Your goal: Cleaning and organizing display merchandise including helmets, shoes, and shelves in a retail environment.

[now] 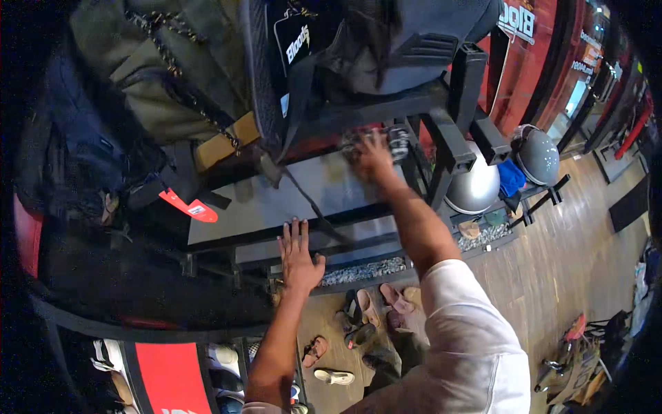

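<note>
My right hand [376, 160] reaches deep over a grey shelf board [269, 203], under the hanging bags. It presses on a crumpled dark cloth [398, 143] with a pale pattern; motion blurs both, and part of the cloth lies hidden under the fingers. At the shelf's front edge my left hand [301, 263] rests flat, its fingers stretched out and holding nothing. A dark strap [303, 196] dangles across the board between my two hands.
Dark backpacks [193, 90] hang above the shelf, one with a red tag [188, 205]. Black metal bars [448, 141] frame the right end, near a silver helmet [474, 183] and a grey helmet [536, 157]. Sandals [334, 377] lie on the wooden floor [524, 276].
</note>
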Demonstrator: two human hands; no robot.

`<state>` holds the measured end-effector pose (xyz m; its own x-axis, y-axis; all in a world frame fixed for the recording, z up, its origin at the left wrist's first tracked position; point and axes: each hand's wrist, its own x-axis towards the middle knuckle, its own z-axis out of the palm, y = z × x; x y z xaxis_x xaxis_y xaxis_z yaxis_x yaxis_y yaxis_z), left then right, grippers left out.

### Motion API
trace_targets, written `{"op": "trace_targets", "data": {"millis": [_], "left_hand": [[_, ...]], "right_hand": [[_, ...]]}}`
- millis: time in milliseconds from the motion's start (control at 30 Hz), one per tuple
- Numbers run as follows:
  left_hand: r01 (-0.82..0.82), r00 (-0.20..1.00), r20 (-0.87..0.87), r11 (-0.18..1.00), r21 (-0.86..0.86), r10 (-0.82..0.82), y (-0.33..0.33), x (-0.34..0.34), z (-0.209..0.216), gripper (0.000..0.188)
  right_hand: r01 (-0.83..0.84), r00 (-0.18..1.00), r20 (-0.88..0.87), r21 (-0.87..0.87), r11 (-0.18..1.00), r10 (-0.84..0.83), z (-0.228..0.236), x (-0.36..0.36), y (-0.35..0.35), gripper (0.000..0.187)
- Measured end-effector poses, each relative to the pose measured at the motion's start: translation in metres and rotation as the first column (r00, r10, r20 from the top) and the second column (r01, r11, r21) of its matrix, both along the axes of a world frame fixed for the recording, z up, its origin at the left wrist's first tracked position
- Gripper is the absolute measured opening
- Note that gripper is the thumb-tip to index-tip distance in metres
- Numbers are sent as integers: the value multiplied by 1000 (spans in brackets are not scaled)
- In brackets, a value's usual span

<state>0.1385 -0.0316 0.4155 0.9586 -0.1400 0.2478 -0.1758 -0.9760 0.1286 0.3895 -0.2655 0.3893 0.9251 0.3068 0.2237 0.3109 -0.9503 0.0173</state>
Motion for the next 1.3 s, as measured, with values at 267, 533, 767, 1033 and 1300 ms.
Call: {"op": "trace_targets", "data": {"millis": [267, 533, 767, 1033, 1300], "left_hand": [[6, 999, -36, 1000, -13, -6, -4, 3, 1, 90], [29, 999, 27, 997, -71, -27, 2, 3, -6, 84], [158, 970, 240, 854, -495, -40, -9, -25, -11, 73], [-163, 857, 181, 586, -794, 483, 46, -122, -35, 72], [-196, 884, 47, 460, -866, 464, 74, -156, -89, 64]], "right_hand": [[484, 875, -105, 192, 853, -473, 0, -20, -41, 59], [254, 962, 50, 189, 949, -268, -5, -150, -45, 56], [135, 977, 171, -30, 990, -128, -40, -146, 69, 65], [-341, 913, -134, 268, 901, 385, 8, -178, 287, 52], [-150, 966, 258, 556, 818, 2, -40, -175, 40, 46]]}}
